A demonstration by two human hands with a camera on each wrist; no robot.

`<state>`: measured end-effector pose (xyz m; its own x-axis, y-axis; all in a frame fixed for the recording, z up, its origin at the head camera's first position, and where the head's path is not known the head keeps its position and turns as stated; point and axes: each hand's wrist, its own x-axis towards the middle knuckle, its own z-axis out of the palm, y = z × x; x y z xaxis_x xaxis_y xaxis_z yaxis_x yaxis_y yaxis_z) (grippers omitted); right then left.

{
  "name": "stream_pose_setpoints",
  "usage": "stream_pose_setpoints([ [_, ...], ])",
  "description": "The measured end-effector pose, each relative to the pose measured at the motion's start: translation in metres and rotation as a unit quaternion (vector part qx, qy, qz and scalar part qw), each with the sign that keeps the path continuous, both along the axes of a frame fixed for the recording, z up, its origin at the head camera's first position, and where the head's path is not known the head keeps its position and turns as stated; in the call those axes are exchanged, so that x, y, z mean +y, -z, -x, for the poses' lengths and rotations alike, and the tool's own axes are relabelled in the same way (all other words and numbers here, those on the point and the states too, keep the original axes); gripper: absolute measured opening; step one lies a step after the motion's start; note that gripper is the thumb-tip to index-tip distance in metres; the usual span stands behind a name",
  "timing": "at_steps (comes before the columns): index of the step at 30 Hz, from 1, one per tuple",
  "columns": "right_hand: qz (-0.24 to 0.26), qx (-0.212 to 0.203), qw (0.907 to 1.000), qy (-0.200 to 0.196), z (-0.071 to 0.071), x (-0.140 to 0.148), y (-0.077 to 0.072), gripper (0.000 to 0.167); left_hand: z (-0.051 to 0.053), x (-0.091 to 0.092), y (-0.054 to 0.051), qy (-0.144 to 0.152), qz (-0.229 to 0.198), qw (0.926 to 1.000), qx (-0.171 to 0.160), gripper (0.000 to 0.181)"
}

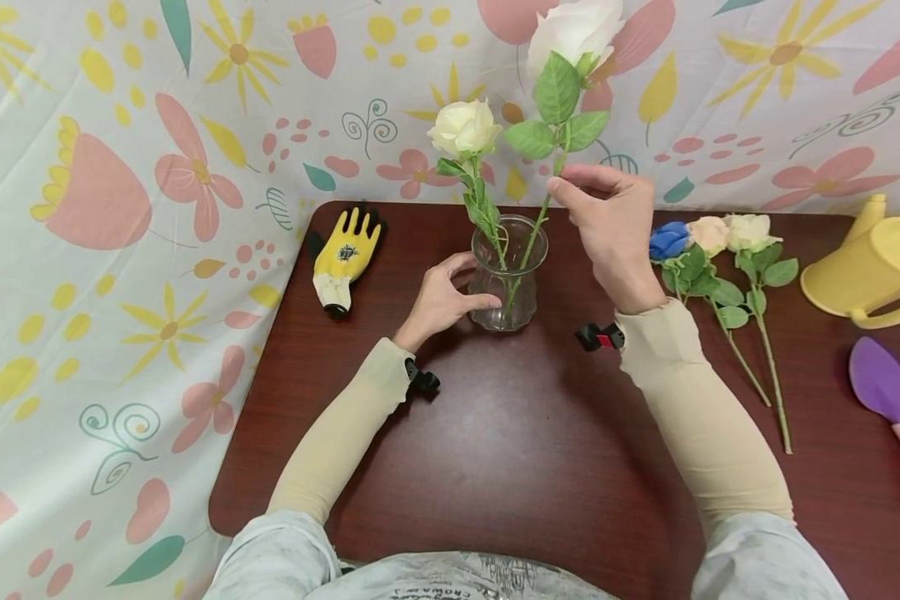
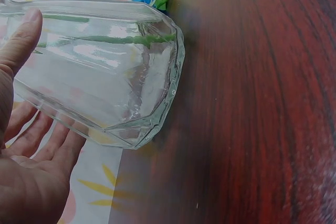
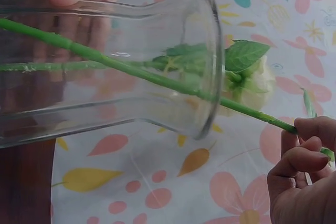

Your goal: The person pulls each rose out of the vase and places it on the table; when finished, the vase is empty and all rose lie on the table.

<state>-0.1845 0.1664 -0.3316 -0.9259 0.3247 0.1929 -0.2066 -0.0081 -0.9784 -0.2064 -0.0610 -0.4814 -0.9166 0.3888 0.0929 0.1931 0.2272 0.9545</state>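
Note:
A clear glass vase (image 1: 523,292) stands upright on the table, with a cream-white rose (image 1: 465,129) in it. My left hand (image 1: 442,297) holds the vase from the left, thumb in front and fingers round the far side; the left wrist view shows the thumb against the glass (image 2: 105,87). Between thumb and fingers, my right hand (image 1: 607,221) pinches the stem of a second white rose (image 1: 577,37) above the rim. That rose's green stem (image 3: 142,76) slants down inside the vase, and in the head view its lower end is near the bottom.
At the right lie a blue rose (image 1: 669,240), a peach rose (image 1: 708,235) and another white rose (image 1: 752,232). Beyond them are a yellow watering can (image 1: 840,271) and a purple trowel (image 1: 881,379). A yellow glove (image 1: 347,254) lies at the back left, near a patterned cloth (image 1: 172,333).

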Motion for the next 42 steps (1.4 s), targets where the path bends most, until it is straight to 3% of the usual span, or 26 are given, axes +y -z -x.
stream_pose_setpoints([
  [10, 0.047, 0.037, 0.9978, 0.028, -0.003, 0.009, -0.009, 0.010, 0.000, 0.000, 0.001, -0.002, 0.001, 1.0000, -0.001, 0.077],
  [17, 0.110, 0.058, 0.9912, 0.046, -0.003, 0.014, -0.017, 0.010, 0.000, 0.000, 0.001, -0.002, 0.002, 1.0000, 0.002, 0.077],
  [26, 0.193, 0.098, 0.9733, 0.076, -0.005, 0.019, -0.025, 0.009, 0.000, 0.000, 0.001, -0.003, 0.008, 1.0000, -0.002, 0.078],
  [33, 0.223, 0.157, 0.9570, 0.099, -0.009, 0.029, -0.026, 0.006, 0.000, 0.000, 0.002, 0.000, 0.005, 1.0000, 0.005, 0.077],
  [42, 0.295, 0.164, 0.9344, 0.113, -0.015, 0.044, -0.031, 0.012, -0.001, -0.001, 0.000, 0.004, -0.007, 1.0000, 0.001, 0.076],
])
